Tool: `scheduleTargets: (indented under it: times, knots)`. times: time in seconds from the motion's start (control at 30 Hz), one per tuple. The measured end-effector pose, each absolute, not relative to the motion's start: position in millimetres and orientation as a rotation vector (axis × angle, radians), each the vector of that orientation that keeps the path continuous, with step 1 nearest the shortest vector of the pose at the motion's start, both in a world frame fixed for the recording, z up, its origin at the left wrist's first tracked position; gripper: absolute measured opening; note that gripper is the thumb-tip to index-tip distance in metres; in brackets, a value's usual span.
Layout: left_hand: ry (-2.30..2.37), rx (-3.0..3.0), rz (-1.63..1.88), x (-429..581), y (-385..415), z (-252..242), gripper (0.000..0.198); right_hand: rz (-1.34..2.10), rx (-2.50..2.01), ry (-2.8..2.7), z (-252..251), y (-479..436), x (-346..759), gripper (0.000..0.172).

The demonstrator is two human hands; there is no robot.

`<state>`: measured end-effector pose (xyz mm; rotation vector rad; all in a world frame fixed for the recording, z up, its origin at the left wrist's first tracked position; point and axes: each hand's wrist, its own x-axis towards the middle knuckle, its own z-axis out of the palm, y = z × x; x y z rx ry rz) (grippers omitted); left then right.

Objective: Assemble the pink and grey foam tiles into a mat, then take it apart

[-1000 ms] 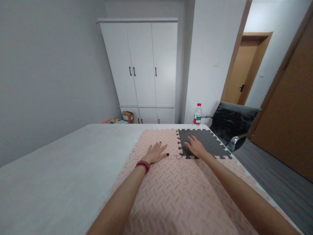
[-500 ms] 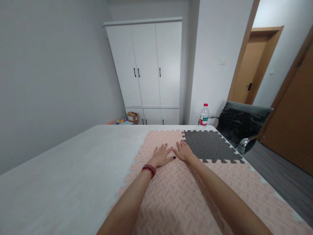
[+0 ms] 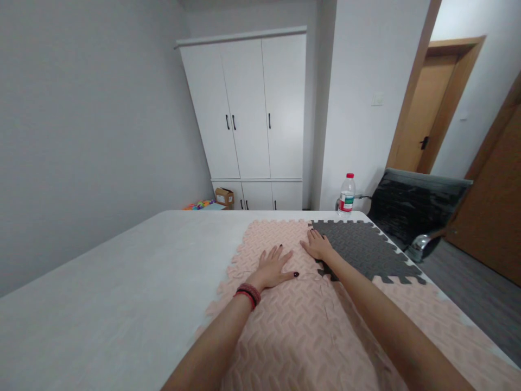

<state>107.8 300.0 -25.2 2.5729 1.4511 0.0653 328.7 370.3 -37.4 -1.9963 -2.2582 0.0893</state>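
Note:
Interlocking foam mat tiles lie on a white bed (image 3: 114, 282). Pink tiles (image 3: 293, 331) cover the near and middle part, and a dark grey tile (image 3: 366, 251) sits at the far right corner, joined to them. My left hand (image 3: 273, 266) lies flat on a pink tile with fingers spread; a red and dark bracelet is on its wrist. My right hand (image 3: 318, 245) rests flat on the toothed seam between the pink and grey tiles, fingers stretched out. Neither hand holds anything.
A water bottle (image 3: 347, 194) stands at the bed's far edge. A black office chair (image 3: 415, 209) is at the right, by wooden doors. A white wardrobe (image 3: 248, 114) stands behind, with a cardboard box (image 3: 224, 196) and colourful toys on the floor.
My right hand moved left off the grey tile to the seam, then a little farther along it. My left hand stayed flat on the pink tile. The view shifted left.

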Motion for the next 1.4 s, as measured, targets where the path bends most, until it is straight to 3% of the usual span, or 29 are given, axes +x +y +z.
scheduleTargets:
  times: [0.63,0.83,0.97,1.2,1.4]
  knots:
    - [1.452,2.537,0.029,109,299,-18,0.09,-0.101,-1.891,-2.19,-38,411,330,0.052]
    - [1.452,2.508,0.042,109,297,-17,0.091,-0.083,-1.697,-2.39,-21,366,312,0.056]
    - [1.398,2.477,0.042,103,302,-15,0.095,0.071,-1.469,-2.555,-22,308,311,0.069]
    - [1.409,2.451,0.084,97,292,-11,0.095,0.287,-1.607,-2.524,-29,257,315,0.078]
    - [1.603,2.409,0.222,71,284,-1,0.063,0.325,-1.673,-2.476,-25,254,309,0.078]
